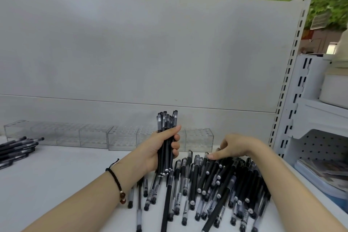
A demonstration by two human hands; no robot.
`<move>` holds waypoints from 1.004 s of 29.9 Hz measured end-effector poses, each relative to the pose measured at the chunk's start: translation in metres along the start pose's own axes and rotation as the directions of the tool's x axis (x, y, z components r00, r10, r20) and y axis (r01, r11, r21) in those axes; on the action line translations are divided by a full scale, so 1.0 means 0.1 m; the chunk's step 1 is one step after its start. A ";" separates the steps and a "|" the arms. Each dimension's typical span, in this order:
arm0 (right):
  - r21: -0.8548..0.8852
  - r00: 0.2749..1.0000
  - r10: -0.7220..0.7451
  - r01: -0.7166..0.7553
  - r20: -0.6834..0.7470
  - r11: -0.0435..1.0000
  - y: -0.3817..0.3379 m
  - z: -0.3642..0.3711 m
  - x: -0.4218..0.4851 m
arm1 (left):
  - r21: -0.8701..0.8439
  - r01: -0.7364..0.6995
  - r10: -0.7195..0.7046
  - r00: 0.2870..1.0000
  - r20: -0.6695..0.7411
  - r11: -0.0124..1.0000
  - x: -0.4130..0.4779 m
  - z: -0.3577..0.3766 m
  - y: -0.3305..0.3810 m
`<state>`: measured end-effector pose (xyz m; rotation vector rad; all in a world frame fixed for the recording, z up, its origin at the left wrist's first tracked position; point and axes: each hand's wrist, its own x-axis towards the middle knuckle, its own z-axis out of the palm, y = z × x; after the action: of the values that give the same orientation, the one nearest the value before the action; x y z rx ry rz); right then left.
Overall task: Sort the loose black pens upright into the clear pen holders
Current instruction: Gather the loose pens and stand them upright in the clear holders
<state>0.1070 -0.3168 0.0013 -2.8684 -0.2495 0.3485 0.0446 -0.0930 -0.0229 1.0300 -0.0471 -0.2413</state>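
Even soft daylight, wide-angle bowing, slight blur.

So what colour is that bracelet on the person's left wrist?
The bracelet is black braided cord with pale and reddish-brown beads, seen in the head view.

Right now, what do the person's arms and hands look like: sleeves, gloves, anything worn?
No sleeves show and there are no gloves; both forearms are bare. The left hand has a thin black braided cord bracelet at the wrist, with a few small beads, reddish-brown and pale, and a loose knotted end. The right hand and its wrist show no ring, watch or band.
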 end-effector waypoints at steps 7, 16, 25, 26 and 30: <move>0.360 0.984 -0.032 0.094 -0.173 0.928 -0.03 -0.01 -0.01 | -0.013 0.030 -0.030 1.000 0.005 0.999 0.00 -0.01 0.00; 0.832 0.914 -0.128 0.404 -0.385 0.380 -0.32 -0.13 -0.24 | -0.001 0.073 -0.072 0.988 0.134 0.997 -0.07 0.12 -0.02; 0.680 0.818 -0.282 0.574 -0.501 0.457 -0.57 0.03 -0.30 | 0.090 0.128 -0.142 0.974 0.174 0.988 -0.09 0.14 -0.05; 0.677 0.819 -0.283 0.572 -0.498 0.464 -0.57 0.04 -0.29 | 0.099 0.121 -0.138 0.973 0.183 0.988 -0.09 0.13 -0.06; 0.681 0.843 -0.287 0.537 -0.456 0.498 -0.54 0.05 -0.24 | 0.076 0.098 -0.111 0.977 0.180 0.992 -0.07 0.13 -0.11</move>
<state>0.0757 -0.2690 0.0159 -1.8309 -0.5632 -0.0698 0.0341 -0.1079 -0.0248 1.0752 -0.1692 -0.4328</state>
